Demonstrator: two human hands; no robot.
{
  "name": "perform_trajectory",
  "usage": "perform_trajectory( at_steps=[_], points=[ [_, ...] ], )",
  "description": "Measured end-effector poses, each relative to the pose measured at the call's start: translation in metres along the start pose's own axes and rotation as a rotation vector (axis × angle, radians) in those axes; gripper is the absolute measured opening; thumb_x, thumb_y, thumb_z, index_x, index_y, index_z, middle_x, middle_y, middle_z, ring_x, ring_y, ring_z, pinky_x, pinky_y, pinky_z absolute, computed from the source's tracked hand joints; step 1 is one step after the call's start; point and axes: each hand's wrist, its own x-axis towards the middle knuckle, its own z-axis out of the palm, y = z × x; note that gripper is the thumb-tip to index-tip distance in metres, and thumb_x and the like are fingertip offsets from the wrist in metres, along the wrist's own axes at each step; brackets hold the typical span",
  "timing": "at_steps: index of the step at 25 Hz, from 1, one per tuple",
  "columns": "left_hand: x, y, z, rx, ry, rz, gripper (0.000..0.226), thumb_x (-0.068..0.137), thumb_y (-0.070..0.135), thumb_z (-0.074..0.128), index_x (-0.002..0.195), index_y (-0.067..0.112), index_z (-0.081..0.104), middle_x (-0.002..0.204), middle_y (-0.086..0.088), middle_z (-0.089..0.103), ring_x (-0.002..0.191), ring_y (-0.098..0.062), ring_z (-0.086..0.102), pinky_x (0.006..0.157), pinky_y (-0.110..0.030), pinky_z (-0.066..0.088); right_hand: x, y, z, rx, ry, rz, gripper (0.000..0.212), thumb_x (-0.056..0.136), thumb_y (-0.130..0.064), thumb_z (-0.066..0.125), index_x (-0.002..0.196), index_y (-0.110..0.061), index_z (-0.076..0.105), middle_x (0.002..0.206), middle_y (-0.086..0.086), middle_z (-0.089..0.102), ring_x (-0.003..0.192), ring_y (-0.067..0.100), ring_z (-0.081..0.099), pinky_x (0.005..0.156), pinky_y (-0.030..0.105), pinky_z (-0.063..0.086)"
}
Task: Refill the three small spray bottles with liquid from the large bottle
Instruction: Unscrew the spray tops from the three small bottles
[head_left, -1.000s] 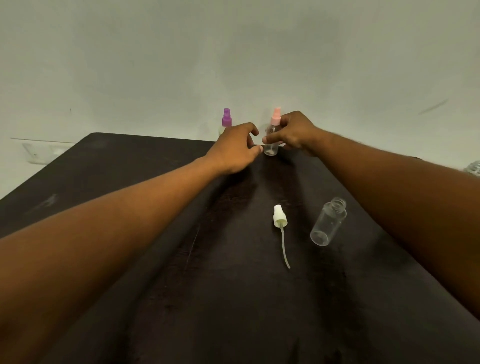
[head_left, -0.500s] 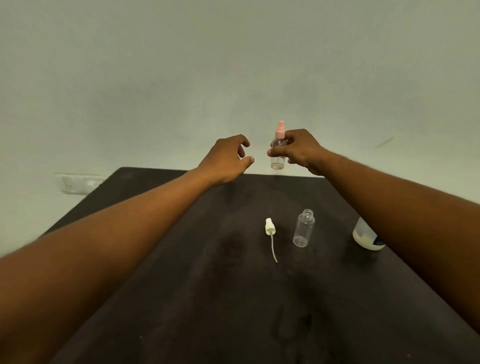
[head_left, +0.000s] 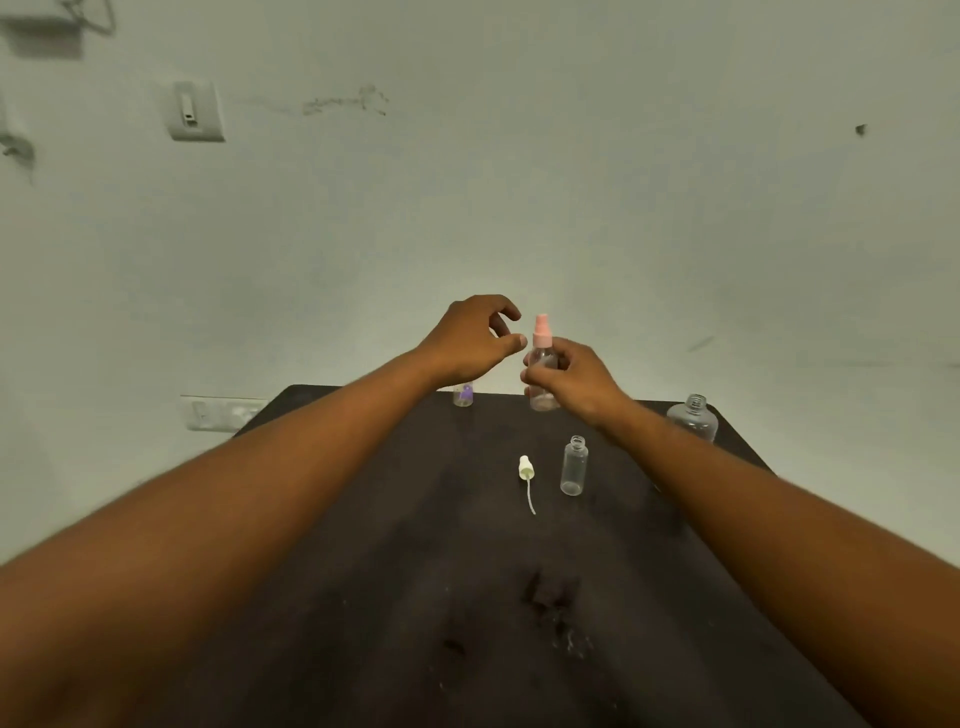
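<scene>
Three small clear plastic spray bottles are in view. The right hand (head_left: 574, 382) grips the pink-capped one (head_left: 543, 364) round its body, lifted above the far edge of the dark table (head_left: 363, 597); its long axis is upright, nozzle pointing up. The left hand (head_left: 470, 340) hovers just beside the cap, fingers loosely curled and apart, holding nothing. The step looks like opening this bottle: the left hand would need to pinch the pink cap and twist it off. A purple-capped bottle (head_left: 463, 395) stands at the far edge. An uncapped bottle (head_left: 574, 466) stands mid-table, its white sprayer head with dip tube (head_left: 527, 475) lying beside it. The large clear bottle (head_left: 693, 418), open-necked, sits near the far right corner
</scene>
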Motion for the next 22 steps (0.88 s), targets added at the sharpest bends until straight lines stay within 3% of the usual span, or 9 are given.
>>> perform_trajectory(
  at_steps=[5, 10, 14, 17, 22],
  points=[
    [-0.017, 0.019, -0.004, -0.032, -0.13, 0.09, 0.034, 0.091, 0.017, 0.074, 0.124, 0.023, 0.07, 0.11, 0.004, 0.072, 0.096, -0.009, 0.067, 0.083, -0.018, 0.051, -0.04, -0.006, 0.013, 0.183, -0.097, 0.1, 0.024, 0.094, -0.008, 0.06, 0.118, -0.012, 0.059, 0.094, 0.016, 0.062, 0.079, 0.026, 0.059, 0.081, 0.049, 0.062],
    [-0.015, 0.033, -0.015, 0.007, -0.192, 0.118, 0.024, 0.084, 0.005, 0.079, 0.105, 0.016, 0.08, 0.097, 0.001, 0.077, 0.091, -0.01, 0.072, 0.082, -0.023, 0.06, -0.052, -0.01, 0.022, 0.15, -0.104, 0.091, 0.019, 0.094, -0.015, 0.055, 0.113, -0.017, 0.056, 0.088, 0.009, 0.06, 0.078, 0.019, 0.058, 0.083, 0.043, 0.062],
    [-0.013, 0.041, -0.017, 0.111, -0.262, 0.135, 0.02, 0.087, 0.005, 0.076, 0.106, 0.01, 0.078, 0.098, -0.002, 0.075, 0.091, -0.015, 0.071, 0.08, -0.027, 0.059, -0.056, -0.01, 0.03, 0.147, -0.075, 0.107, 0.017, 0.098, -0.018, 0.054, 0.115, -0.017, 0.054, 0.088, 0.007, 0.058, 0.075, 0.016, 0.055, 0.083, 0.039, 0.061],
    [-0.013, 0.044, -0.015, 0.195, -0.311, 0.142, 0.011, 0.095, 0.014, 0.069, 0.102, 0.007, 0.074, 0.094, 0.0, 0.072, 0.089, -0.015, 0.069, 0.074, -0.023, 0.052, -0.058, -0.009, 0.034, 0.166, -0.042, 0.101, 0.024, 0.1, -0.019, 0.055, 0.124, -0.019, 0.053, 0.092, 0.005, 0.059, 0.078, 0.015, 0.056, 0.081, 0.035, 0.06],
    [-0.013, 0.054, -0.008, 0.406, -0.267, 0.046, 0.042, 0.099, 0.04, 0.062, 0.072, 0.008, 0.058, 0.073, -0.005, 0.06, 0.062, -0.014, 0.05, 0.061, -0.025, 0.036, -0.059, -0.009, 0.039, 0.201, -0.023, 0.078, 0.032, 0.105, -0.024, 0.053, 0.136, -0.024, 0.049, 0.102, 0.0, 0.061, 0.089, 0.015, 0.062, 0.08, 0.03, 0.059]
  ],
)
